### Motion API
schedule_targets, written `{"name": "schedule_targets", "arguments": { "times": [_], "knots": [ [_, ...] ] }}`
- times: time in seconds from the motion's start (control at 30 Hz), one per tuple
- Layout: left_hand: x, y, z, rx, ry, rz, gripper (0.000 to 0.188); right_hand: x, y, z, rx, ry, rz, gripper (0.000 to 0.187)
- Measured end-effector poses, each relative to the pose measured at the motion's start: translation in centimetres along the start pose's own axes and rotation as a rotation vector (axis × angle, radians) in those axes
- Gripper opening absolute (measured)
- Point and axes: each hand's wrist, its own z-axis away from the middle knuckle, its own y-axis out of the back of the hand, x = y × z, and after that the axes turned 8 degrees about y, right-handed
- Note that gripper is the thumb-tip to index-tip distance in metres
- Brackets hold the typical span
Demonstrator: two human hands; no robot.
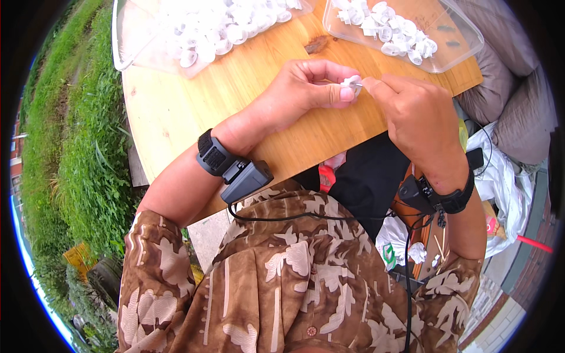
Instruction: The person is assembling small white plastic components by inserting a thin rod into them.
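Observation:
Over the wooden table (235, 112), my left hand (297, 88) pinches a small white plastic piece (351, 82) between thumb and forefinger. My right hand (421, 115) meets it from the right with fingers closed. From those fingertips a thin metal tip (358, 85) reaches to the white piece; the rest of it is hidden in the grip, so its kind does not show. Beyond my left hand stands a clear plastic tray (144, 53) heaped with small round white pieces (235, 32). A second clear tray (462, 50), behind my right hand, holds fewer white pieces (394, 29).
Black straps with small boxes (247, 179) sit on both wrists, joined by a black cable (306, 216) across my lap. To the right are grey-brown cushions (506, 100) and white plastic bags (512, 182). Green grass (76, 147) lies beyond the table's left edge.

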Motion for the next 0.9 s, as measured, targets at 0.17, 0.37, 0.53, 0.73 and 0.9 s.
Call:
{"name": "schedule_targets", "arguments": {
  "times": [0.17, 0.37, 0.53, 0.73, 0.9],
  "knots": [
    [0.2, 0.3, 0.0, -0.011, 0.013, 0.143, 0.032, -0.3, -0.7, 1.4, 0.136, -0.167, -0.157, 0.023],
    [-0.1, 0.2, -0.1, -0.055, -0.026, 0.192, 0.033, -1.7, -2.2, 2.2, 0.200, -0.322, -0.348, 0.023],
    [-0.3, 0.0, -0.2, -0.057, -0.054, 0.182, 0.032, -2.3, -2.7, 1.8, 0.236, -0.342, -0.403, 0.022],
    [-0.3, -0.2, -0.2, 0.002, -0.088, 0.215, 0.033, -2.4, -2.7, 1.4, 0.237, -0.353, -0.363, 0.020],
    [-0.4, -0.2, -0.2, 0.008, -0.064, 0.251, 0.031, -2.4, -2.7, 1.2, 0.224, -0.339, -0.341, 0.020]
  ]
}}
